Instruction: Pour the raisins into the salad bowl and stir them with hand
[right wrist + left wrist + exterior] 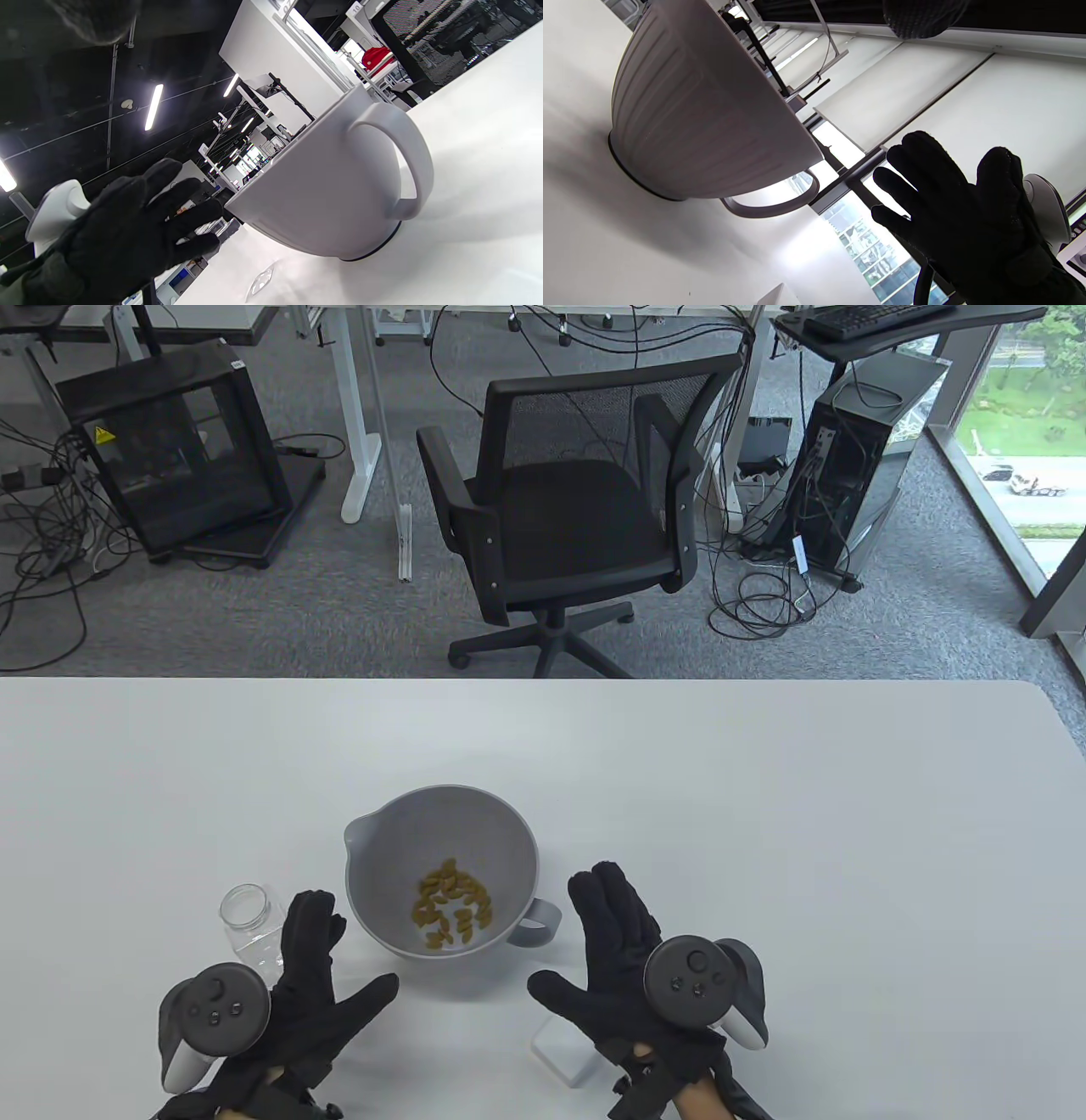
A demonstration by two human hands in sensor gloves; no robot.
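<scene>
Table [764,814]: white, carries everything. Bowl [441,865]: grey, upright, spout at its far left, handle [539,923] toward my right hand. Raisins [452,904]: loose heap on the bowl's floor. My left hand [314,984] and right hand [619,950] flank the bowl, fingers straight, holding nothing, neither touching it. Jar [250,929]: clear, lidless, just beside my left fingers.

A yellow warning triangle sticker [103,435] sits on the black cabinet [178,458]; a white sign [355,7] in the background reads "10".
</scene>
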